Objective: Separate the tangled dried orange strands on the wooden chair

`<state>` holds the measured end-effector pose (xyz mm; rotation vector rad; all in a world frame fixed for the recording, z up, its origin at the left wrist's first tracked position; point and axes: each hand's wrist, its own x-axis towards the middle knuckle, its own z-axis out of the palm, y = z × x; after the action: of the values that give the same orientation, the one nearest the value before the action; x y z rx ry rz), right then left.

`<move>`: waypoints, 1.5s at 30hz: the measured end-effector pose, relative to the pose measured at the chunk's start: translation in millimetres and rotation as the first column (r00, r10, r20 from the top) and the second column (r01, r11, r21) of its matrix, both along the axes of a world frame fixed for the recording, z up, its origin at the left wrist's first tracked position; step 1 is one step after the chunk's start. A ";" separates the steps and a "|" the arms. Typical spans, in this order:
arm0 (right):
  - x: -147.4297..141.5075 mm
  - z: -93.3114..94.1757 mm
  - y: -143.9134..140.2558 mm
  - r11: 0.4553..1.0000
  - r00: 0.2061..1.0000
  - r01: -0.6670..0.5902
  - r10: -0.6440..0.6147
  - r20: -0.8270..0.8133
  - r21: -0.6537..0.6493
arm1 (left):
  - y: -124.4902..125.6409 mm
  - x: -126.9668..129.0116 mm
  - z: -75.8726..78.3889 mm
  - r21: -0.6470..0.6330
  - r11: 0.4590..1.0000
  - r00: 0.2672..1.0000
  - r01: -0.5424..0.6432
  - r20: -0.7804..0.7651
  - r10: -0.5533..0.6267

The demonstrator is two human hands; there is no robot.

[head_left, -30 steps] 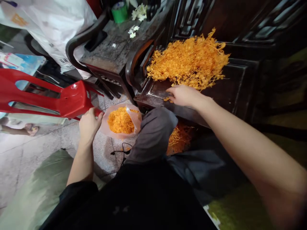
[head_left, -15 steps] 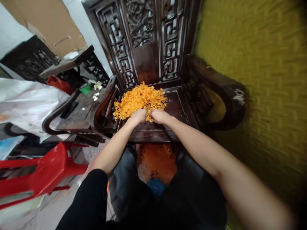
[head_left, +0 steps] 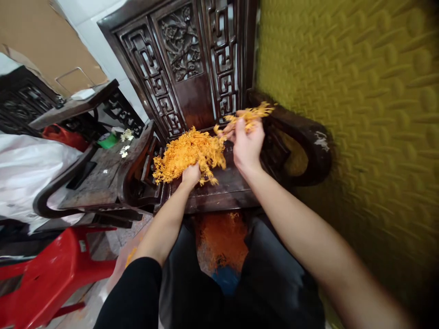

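Note:
A heap of bright orange, branching sprigs [head_left: 181, 151] lies on the dark wooden chair seat [head_left: 226, 189]. What they are made of cannot be told. My left hand [head_left: 191, 174] is closed at the near edge of the heap, with sprigs coming out beside its fingers, which are mostly hidden. Raised above the right part of the seat, my right hand [head_left: 249, 141] grips a small bunch of orange sprigs [head_left: 255, 114] between thumb and fingers. That bunch is slightly blurred.
Behind the seat rises a carved chair back [head_left: 199, 100]. A yellow textured surface [head_left: 343, 91] stands to the right, past the curved armrest [head_left: 318, 151]. A side table [head_left: 99, 183] and a red plastic chair [head_left: 51, 274] are at left. More orange material [head_left: 222, 240] lies below, between my legs.
My right hand has risen and moved right, away from my left hand, with a bunch of orange sprigs. My left hand stays at the heap. The view has shifted slightly.

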<state>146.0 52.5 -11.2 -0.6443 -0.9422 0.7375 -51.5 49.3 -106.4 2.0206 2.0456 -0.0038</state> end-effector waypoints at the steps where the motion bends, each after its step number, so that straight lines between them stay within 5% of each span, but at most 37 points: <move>1: 7.8 5.0 -1.9 0.990 0.992 0.129 -0.129 -0.009 0.050 | 0.0 -6.2 -3.4 -0.006 1.000 0.999 -0.028 -0.019 0.028; 4: 27.9 14.1 -8.0 0.914 0.928 0.370 -0.370 -0.033 0.164 | -0.7 -21.9 -10.1 -0.021 0.994 0.993 -0.107 -0.056 0.106; 6: 34.1 14.0 -13.1 0.932 0.942 0.331 -0.337 0.013 0.149 | -0.6 -27.6 -8.6 -0.030 0.989 0.988 -0.144 -0.052 0.143; 9: 36.1 7.7 -20.3 0.999 0.992 -0.022 0.027 0.123 -0.037 | 0.3 -32.5 5.7 -0.013 0.993 0.993 -0.118 0.013 0.118; 12: 40.1 3.9 -25.9 0.916 0.928 -0.337 0.362 0.086 -0.218 | -4.5 -39.1 31.7 0.058 0.997 0.994 -0.059 0.098 0.053; 15: 46.4 7.0 -33.6 0.832 0.868 -0.478 0.496 -0.009 -0.281 | -21.7 -39.1 61.7 0.319 0.939 0.954 -0.128 0.300 0.028; 18: 45.6 10.8 -44.5 0.715 0.773 -0.615 0.630 -0.075 -0.332 | -48.3 -16.8 87.2 0.555 0.806 0.772 -0.207 0.599 -0.213; 21: 36.7 10.3 -54.5 0.630 0.697 -0.688 0.712 -0.085 -0.361 | -72.7 21.0 101.2 0.483 0.875 0.529 -0.011 0.746 -0.405; 24: 31.4 8.2 -58.6 0.630 0.689 -0.688 0.723 -0.053 -0.360 | -83.8 48.2 102.3 0.267 0.957 0.399 0.111 0.870 -0.289; 28: 37.5 7.0 -53.6 0.649 0.716 -0.662 0.696 -0.060 -0.376 | -80.5 52.3 96.7 0.106 0.994 0.516 0.004 0.851 -0.093; 34: 30.9 -0.4 -39.6 0.857 0.929 -0.282 0.356 0.101 -0.431 | -77.8 47.8 92.9 0.197 0.980 0.695 0.001 0.705 -0.142; 37: 21.8 -4.0 -38.1 0.842 0.932 -0.313 0.361 0.028 -0.440 | -79.4 48.7 91.7 0.241 0.970 0.735 0.030 0.652 -0.185; 42: 20.8 -11.1 -32.3 0.689 0.870 -0.470 0.467 -0.157 -0.552 | -80.6 47.2 93.0 0.384 0.915 0.786 0.126 0.523 -0.328; 45: 35.2 -17.8 -15.6 0.809 0.957 -0.289 0.259 -0.131 -0.512 | -86.1 43.4 101.2 0.339 0.923 0.774 0.184 0.529 -0.349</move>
<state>181.2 36.9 -29.1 -0.9739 -0.7871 1.2956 -8.1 -36.8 -5.2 2.0984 1.4136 0.7844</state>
